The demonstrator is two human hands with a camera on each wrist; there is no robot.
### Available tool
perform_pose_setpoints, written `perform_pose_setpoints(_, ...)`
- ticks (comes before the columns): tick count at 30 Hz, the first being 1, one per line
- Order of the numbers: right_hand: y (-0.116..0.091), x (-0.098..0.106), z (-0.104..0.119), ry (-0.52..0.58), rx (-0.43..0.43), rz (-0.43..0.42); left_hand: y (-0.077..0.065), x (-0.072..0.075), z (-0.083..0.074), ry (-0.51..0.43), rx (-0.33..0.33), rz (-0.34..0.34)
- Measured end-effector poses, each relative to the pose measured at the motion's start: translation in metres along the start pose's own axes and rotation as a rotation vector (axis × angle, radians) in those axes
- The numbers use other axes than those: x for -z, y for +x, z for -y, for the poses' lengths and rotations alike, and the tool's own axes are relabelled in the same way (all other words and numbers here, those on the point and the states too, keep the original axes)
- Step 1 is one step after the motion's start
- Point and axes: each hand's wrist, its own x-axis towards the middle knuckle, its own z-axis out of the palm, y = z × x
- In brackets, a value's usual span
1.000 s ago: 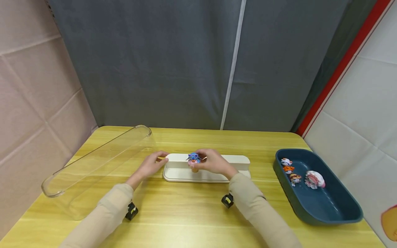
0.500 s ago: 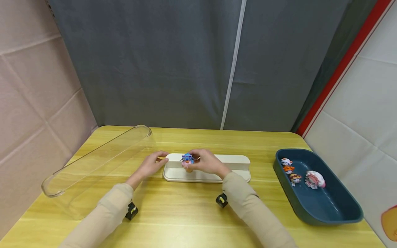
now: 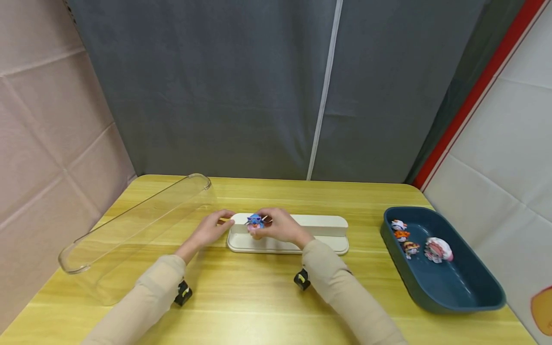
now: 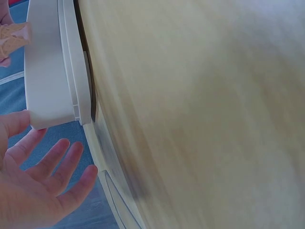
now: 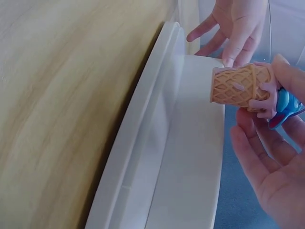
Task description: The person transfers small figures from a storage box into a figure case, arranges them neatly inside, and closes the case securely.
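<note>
The right hand (image 3: 280,225) pinches a small ice-cream-cone figurine (image 3: 255,221) between thumb and fingers: a blue character on top, pink icing dripping down a tan waffle cone (image 5: 240,86). The figurine is upright at the left part of a long white stepped display base (image 3: 321,221); whether the cone's bottom touches the base cannot be told. The left hand (image 3: 212,227) grips nothing; its thumb and index finger touch the left end of the display base, and the other fingers spread loosely apart. Both arms wear beige sleeves (image 3: 351,294), with a small black device (image 3: 302,279) showing below each cuff. The display base lies on a yellow wood-grain table (image 3: 258,297). To its left, a long clear cover (image 3: 142,227) rests at a slant, from the near left to the far side. Well apart on the right stands a dark blue bin (image 3: 453,299); three small figurines (image 3: 402,235) line its left side, and a larger pink-and-white figure (image 3: 438,249) lies near them. A grey curtain (image 3: 207,96) hangs along the far side, between a pinkish left wall (image 3: 43,143) and a white right wall (image 3: 504,158).
</note>
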Motion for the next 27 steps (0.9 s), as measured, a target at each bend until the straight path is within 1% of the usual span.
perform_pose_setpoints(12,0.003,-0.014,-0.001,0.017,-0.044,-0.021,0.001,-0.001,0.003,-0.004,-0.003,0.002)
perform_pose_setpoints(16,0.002,-0.018,0.0,0.003,-0.058,-0.033,0.001,0.0,0.002,-0.004,-0.019,-0.007)
perform_pose_setpoints(19,0.003,-0.021,0.0,-0.042,-0.046,-0.04,0.001,0.0,0.002,0.0,-0.029,-0.006)
perform_pose_setpoints(23,0.004,-0.025,-0.001,-0.12,-0.03,-0.06,0.001,0.0,0.001,-0.006,-0.022,-0.002)
perform_pose_setpoints(27,0.004,-0.028,0.001,-0.172,-0.022,-0.085,0.001,0.0,0.0,-0.011,-0.015,0.001)
